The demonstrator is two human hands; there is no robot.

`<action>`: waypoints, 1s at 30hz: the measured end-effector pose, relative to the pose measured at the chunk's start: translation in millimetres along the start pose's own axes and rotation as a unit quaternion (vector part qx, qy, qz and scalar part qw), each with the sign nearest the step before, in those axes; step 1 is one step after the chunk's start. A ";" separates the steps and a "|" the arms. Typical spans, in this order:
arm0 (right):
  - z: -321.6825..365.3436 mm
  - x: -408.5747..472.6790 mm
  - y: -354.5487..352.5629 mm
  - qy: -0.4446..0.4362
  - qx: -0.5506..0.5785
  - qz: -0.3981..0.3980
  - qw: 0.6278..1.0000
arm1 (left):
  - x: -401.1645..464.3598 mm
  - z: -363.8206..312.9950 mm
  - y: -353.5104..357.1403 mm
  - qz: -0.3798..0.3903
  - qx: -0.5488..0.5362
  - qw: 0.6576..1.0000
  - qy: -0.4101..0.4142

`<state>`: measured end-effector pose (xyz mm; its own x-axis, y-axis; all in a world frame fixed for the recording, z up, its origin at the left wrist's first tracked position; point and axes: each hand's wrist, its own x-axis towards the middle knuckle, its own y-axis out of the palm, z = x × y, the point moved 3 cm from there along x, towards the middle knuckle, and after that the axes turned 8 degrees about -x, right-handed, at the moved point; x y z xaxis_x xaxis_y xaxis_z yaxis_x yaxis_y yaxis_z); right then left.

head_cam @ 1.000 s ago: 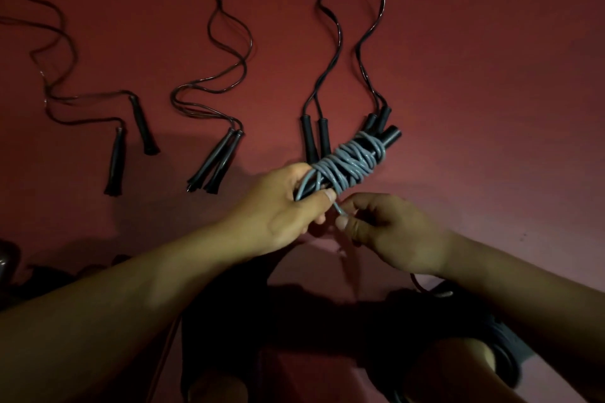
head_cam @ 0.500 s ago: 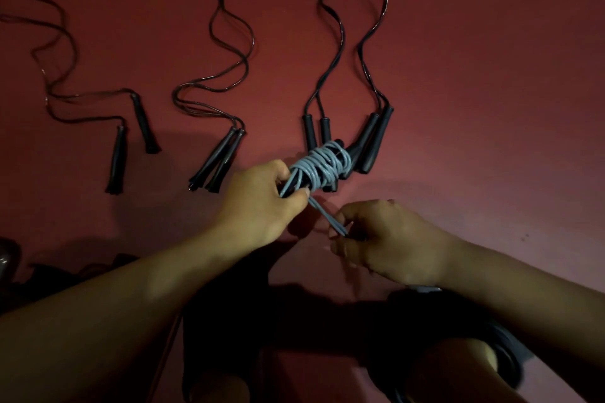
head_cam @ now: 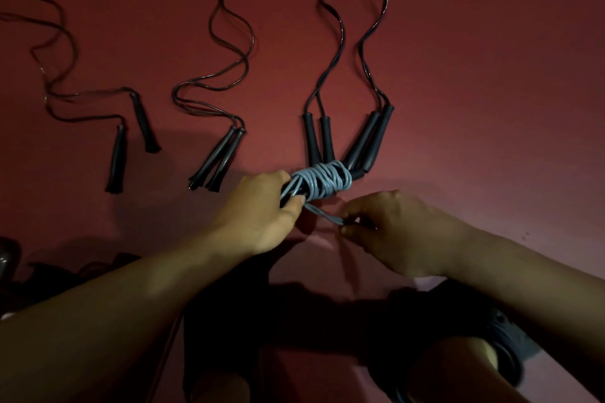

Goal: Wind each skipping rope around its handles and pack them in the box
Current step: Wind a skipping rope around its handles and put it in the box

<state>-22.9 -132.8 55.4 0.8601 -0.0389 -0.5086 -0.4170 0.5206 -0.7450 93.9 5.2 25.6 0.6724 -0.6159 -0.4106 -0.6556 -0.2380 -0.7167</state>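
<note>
The grey plastic skipping rope wound round its black handles (head_cam: pixel 322 183) is gripped by the left hand (head_cam: pixel 262 209); its loose tail (head_cam: pixel 322 213), running down-right from the bundle, is pinched by the right hand (head_cam: pixel 393 229).

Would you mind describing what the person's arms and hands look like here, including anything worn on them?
Both forearms are bare as far as the frame shows: no sleeves, watch or bracelet in view. The left hand and right hand wear no gloves, and no rings are visible, though the dim light hides fine detail. Fingernails look short and unpainted.
</note>
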 end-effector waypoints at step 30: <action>-1.0 2.9 -12.1 0.002 0.061 -0.134 0.989 | -2.6 -2.4 0.8 0.091 0.022 0.994 0.053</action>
<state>-15.7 -140.0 62.5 0.9337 -0.1935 -0.3012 -0.1347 0.5895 -0.7964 90.8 4.8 27.5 0.5034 -0.7213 -0.4758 -0.7454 -0.0839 -0.6614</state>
